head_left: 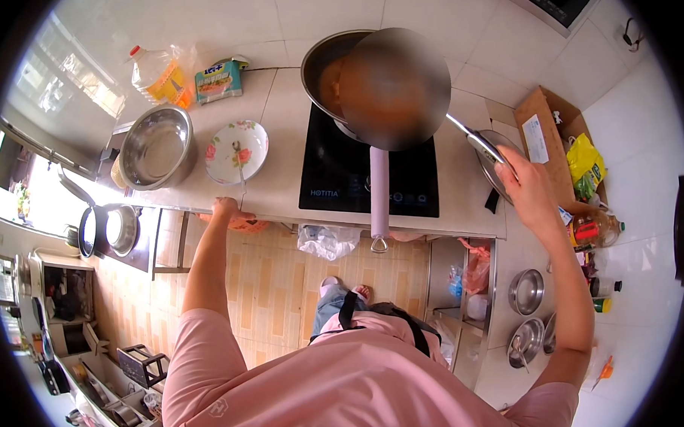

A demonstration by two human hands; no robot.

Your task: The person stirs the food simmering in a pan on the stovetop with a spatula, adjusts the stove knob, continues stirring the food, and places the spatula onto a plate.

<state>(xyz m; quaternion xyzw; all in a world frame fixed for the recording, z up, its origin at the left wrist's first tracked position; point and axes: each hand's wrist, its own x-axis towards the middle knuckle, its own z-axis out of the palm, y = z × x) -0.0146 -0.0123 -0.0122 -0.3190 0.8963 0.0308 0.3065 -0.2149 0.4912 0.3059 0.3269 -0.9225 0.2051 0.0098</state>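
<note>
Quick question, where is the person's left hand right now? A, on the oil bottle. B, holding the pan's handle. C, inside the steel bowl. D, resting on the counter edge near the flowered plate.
D: the left hand rests on the edge of the counter, just below the flowered plate, well apart from the pan.

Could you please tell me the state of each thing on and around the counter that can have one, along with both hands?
Pan: on the cooktop, contents blurred.
Spatula: held, tip toward the pan.
Right hand: grip closed on the spatula handle.
Left hand: resting on the counter edge, holding nothing.
Floral plate: upright, a spoon lying in it.
Steel bowl: upright, empty.
Oil bottle: lying on its side, capped.
Cardboard box: open.
</note>
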